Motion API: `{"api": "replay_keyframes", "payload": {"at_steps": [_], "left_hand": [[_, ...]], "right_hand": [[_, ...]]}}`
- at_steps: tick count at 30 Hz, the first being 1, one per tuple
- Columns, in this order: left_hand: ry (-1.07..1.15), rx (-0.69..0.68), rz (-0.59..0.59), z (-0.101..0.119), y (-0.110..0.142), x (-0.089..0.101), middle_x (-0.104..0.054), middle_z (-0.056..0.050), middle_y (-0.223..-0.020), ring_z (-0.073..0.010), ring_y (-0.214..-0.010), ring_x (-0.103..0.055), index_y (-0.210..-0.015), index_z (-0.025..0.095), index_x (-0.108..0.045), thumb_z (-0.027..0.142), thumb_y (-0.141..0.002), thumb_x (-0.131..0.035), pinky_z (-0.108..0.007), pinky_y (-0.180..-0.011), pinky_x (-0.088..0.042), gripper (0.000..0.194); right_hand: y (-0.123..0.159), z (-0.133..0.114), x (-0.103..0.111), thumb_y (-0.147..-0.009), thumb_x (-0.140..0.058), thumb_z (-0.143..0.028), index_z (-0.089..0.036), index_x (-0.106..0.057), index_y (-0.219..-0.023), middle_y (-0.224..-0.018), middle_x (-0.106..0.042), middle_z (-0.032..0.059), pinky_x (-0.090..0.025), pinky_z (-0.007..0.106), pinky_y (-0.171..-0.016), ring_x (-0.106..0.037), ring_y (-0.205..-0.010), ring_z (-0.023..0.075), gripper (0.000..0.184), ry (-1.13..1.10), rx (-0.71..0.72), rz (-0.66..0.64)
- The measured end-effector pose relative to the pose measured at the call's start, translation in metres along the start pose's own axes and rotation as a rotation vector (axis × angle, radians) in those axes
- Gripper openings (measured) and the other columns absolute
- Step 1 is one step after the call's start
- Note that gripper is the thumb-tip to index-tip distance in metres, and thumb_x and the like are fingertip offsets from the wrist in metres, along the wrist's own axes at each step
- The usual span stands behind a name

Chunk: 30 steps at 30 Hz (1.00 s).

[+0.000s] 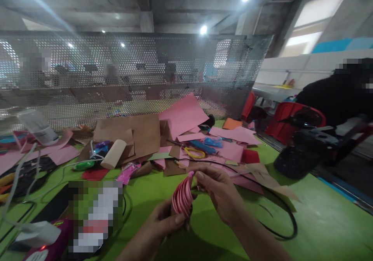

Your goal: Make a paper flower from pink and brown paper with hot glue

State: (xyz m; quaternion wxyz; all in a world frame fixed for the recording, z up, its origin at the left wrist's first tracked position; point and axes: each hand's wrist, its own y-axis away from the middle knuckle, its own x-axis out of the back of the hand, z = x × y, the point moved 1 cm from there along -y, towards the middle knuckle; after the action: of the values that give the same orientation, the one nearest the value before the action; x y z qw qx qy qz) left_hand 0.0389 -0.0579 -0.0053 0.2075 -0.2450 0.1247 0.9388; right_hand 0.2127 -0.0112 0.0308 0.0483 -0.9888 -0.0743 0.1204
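A pink paper piece with several curved, layered folds (183, 197) is held between my two hands above the green table. My left hand (167, 219) is closed round its lower end, thumb across the front. The fingers of my right hand (214, 185) pinch near its narrow top tip. Behind my hands lie scissors with yellow handles (194, 152), a blue tool or tube (202, 147) and many scraps of pink paper (230, 151). What the paper's far side looks like is hidden by my fingers.
Brown cardboard (128, 134) and a cardboard roll (114, 154) lie behind on the green table (329, 218). A black cable (295, 224) loops at right. At left are a phone-like pixelated item (97, 218) and a white plug (37, 234). A perforated metal screen (131, 74) stands behind; a person (338, 90) is at right.
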Motion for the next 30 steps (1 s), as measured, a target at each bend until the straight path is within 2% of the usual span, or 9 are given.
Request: {"api": "replay_keyframes", "payload": {"at_steps": [4, 8, 10, 13, 16, 20, 23, 26, 30], "left_hand": [[0.017, -0.022, 0.046, -0.003, -0.003, 0.001, -0.07, -0.006, -0.088, -0.014, -0.076, -0.058, -0.108, 0.017, -0.074, 0.039, -0.06, -0.088, -0.024, -0.074, -0.042, 0.055], [-0.045, -0.092, 0.102, -0.011, -0.007, 0.003, -0.07, -0.011, -0.115, -0.0277, -0.108, -0.059, -0.115, 0.018, -0.071, 0.039, -0.062, -0.086, -0.035, -0.096, -0.042, 0.058], [-0.079, -0.123, 0.106, -0.014, -0.008, 0.004, -0.068, -0.011, -0.122, -0.0313, -0.117, -0.056, -0.12, 0.019, -0.068, 0.039, -0.065, -0.084, -0.04, -0.102, -0.04, 0.06], [-0.109, -0.133, 0.095, -0.017, -0.009, 0.005, -0.068, -0.011, -0.124, -0.0321, -0.117, -0.057, -0.125, 0.02, -0.065, 0.038, -0.068, -0.082, -0.044, -0.104, -0.039, 0.063], [-0.134, -0.134, 0.085, -0.017, -0.009, 0.006, -0.068, -0.012, -0.122, -0.0333, -0.118, -0.057, -0.127, 0.018, -0.063, 0.038, -0.069, -0.081, -0.046, -0.106, -0.038, 0.064], [-0.124, -0.117, 0.106, -0.017, -0.008, 0.007, -0.066, -0.013, -0.126, -0.0345, -0.123, -0.054, -0.126, 0.018, -0.063, 0.038, -0.068, -0.082, -0.048, -0.108, -0.036, 0.064], [-0.108, -0.117, 0.106, -0.016, -0.008, 0.005, -0.067, -0.012, -0.126, -0.0336, -0.122, -0.055, -0.126, 0.018, -0.063, 0.037, -0.068, -0.082, -0.047, -0.108, -0.036, 0.064], [-0.145, -0.13, 0.108, -0.014, -0.008, 0.003, -0.067, -0.011, -0.126, -0.0321, -0.122, -0.055, -0.126, 0.019, -0.062, 0.038, -0.07, -0.08, -0.044, -0.106, -0.039, 0.062], [-0.297, -0.182, 0.051, -0.011, -0.01, 0.0, -0.068, -0.009, -0.119, -0.0302, -0.111, -0.06, -0.125, 0.019, -0.061, 0.041, -0.077, -0.073, -0.04, -0.098, -0.045, 0.054]], "right_hand": [[-0.001, 0.001, 0.0, -0.071, -0.082, -0.037, -0.022, -0.077, -0.08, -0.076, -0.068, 0.0014, -0.04, 0.025, -0.057, -0.055, -0.064, 0.0132, 0.019, 0.007, 0.02, 0.0], [0.001, -0.003, -0.001, -0.074, -0.079, -0.04, -0.021, -0.077, -0.094, -0.09, -0.07, 0.0047, -0.042, 0.025, -0.059, -0.055, -0.067, 0.0136, 0.027, 0.029, 0.024, -0.001], [0.001, -0.006, -0.002, -0.072, -0.08, -0.041, -0.021, -0.076, -0.093, -0.089, -0.069, 0.0041, -0.042, 0.024, -0.058, -0.055, -0.067, 0.013, 0.029, 0.038, 0.014, 0.005], [0.002, -0.008, -0.005, -0.068, -0.083, -0.04, -0.019, -0.073, -0.08, -0.074, -0.064, 0.0009, -0.042, 0.024, -0.057, -0.053, -0.064, 0.0123, 0.027, 0.057, 0.026, 0.027], [0.001, -0.008, -0.006, -0.067, -0.084, -0.04, -0.019, -0.071, -0.075, -0.068, -0.061, -0.0007, -0.043, 0.024, -0.056, -0.052, -0.061, 0.0119, 0.026, 0.076, 0.043, 0.021], [-0.001, -0.007, -0.006, -0.068, -0.083, -0.04, -0.019, -0.071, -0.074, -0.068, -0.06, -0.0014, -0.043, 0.024, -0.058, -0.051, -0.061, 0.0113, 0.024, 0.095, 0.044, 0.004], [0.0, -0.008, -0.005, -0.07, -0.082, -0.04, -0.02, -0.075, -0.085, -0.078, -0.065, 0.001, -0.045, 0.025, -0.061, -0.055, -0.067, 0.0128, 0.026, 0.076, 0.019, -0.004], [0.001, -0.009, -0.004, -0.072, -0.079, -0.043, -0.021, -0.075, -0.094, -0.086, -0.067, 0.003, -0.043, 0.024, -0.058, -0.054, -0.067, 0.0129, 0.031, 0.096, 0.024, 0.011], [0.0, -0.008, -0.002, -0.071, -0.08, -0.043, -0.018, -0.071, -0.08, -0.072, -0.062, 0.0007, -0.04, 0.024, -0.055, -0.051, -0.062, 0.0126, 0.028, 0.178, 0.074, 0.036]]}}
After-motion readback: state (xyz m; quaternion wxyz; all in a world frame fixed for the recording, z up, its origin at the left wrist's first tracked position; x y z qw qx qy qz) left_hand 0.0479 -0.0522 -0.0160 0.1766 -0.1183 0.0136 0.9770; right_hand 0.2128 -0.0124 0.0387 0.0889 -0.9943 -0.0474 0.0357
